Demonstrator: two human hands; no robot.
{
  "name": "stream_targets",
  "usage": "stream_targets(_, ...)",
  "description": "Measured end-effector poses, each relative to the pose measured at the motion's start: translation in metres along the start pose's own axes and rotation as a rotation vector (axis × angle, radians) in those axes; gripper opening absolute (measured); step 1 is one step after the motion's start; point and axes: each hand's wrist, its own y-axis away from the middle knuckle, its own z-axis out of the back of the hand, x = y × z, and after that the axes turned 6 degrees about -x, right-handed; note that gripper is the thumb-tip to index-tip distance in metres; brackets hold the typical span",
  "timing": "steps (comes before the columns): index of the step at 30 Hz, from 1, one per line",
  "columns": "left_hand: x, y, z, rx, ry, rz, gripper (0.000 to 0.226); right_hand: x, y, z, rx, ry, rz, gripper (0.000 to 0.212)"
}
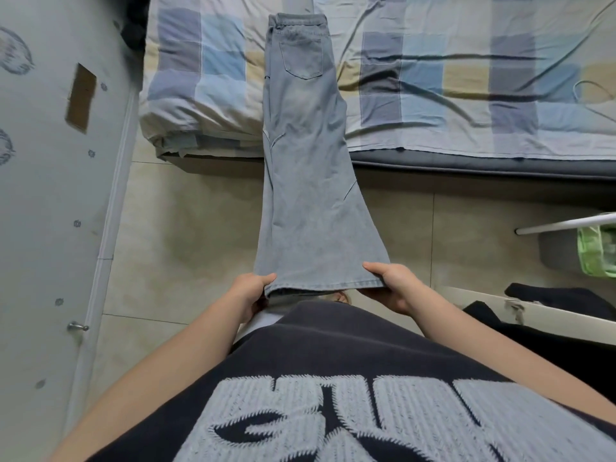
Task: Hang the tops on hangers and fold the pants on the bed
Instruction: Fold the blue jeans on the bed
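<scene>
jeans: light blue jeans (301, 181), folded lengthwise so one leg sits on the other, pretty flat and smooth

long axis: runs straight away from the person, near to far, basically up the middle of the view with a tiny lean

which end where: waistband (297, 20) is the far end, lying on the bed (466, 78); the hem (320, 278) is the near end, right in front of the person's belly

face up: the side with the back pocket (301, 58) is on top

where it sits: top part rests on the checked blue, grey and cream bedding, then the legs come off the bed's edge and stretch over the tiled floor (173, 228), not touching it as far as I can see

left hand (250, 293): clamped on the left corner of the hem, thumb on top, fingers tucked under the cloth

right hand (393, 283): same deal on the right corner, thumb lying across the top, fingers underneath

hands to each other: well apart, a hem's width between them, keeping that edge pulled out straight

person: black shirt (333, 378) with big pale lettering fills the bottom of the view

off to the side: grey panel (50, 195) with little printed marks on the left; green bag (596, 251) under a white bar (566, 225) on the right, dark clothes (560, 300) just below that
</scene>
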Motion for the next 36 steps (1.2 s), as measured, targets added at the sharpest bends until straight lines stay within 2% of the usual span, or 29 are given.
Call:
stream_targets(2, -0.019, 0.004, -0.005, 0.007, 0.056, 0.036, 0.009, 0.020, 0.001, -0.007, 0.002, -0.039, 0.020, 0.016)
stream_targets(5, -0.052, 0.000, -0.009, 0.000, 0.142, 0.065, 0.018, 0.057, 0.002, -0.022, 0.003, -0.084, 0.052, 0.013)
stream_targets(9, -0.112, -0.018, -0.009, 0.045, 0.334, 0.060, 0.011, 0.115, -0.006, -0.054, 0.012, -0.116, 0.116, 0.011)
stream_targets(13, -0.198, -0.041, -0.010, 0.105, 0.508, 0.016, 0.014, 0.189, -0.020, -0.102, 0.016, -0.125, 0.179, 0.005)
stream_targets(17, -0.297, -0.064, -0.003, 0.140, 0.602, 0.017, 0.016, 0.272, -0.033, -0.154, 0.008, -0.136, 0.192, 0.008)
stream_targets(26, -0.507, -0.116, -0.001, 0.218, 0.498, 0.038, 0.024, 0.446, -0.068, -0.255, -0.082, -0.248, 0.171, 0.009)
stream_targets(32, -0.619, -0.171, -0.028, 0.224, 0.500, 0.018, 0.023, 0.551, -0.117, -0.288, -0.087, -0.298, 0.176, 0.007)
stream_targets(36, -0.685, -0.215, -0.058, 0.189, 0.506, -0.018, 0.025, 0.618, -0.169, -0.309, -0.093, -0.291, 0.188, 0.017)
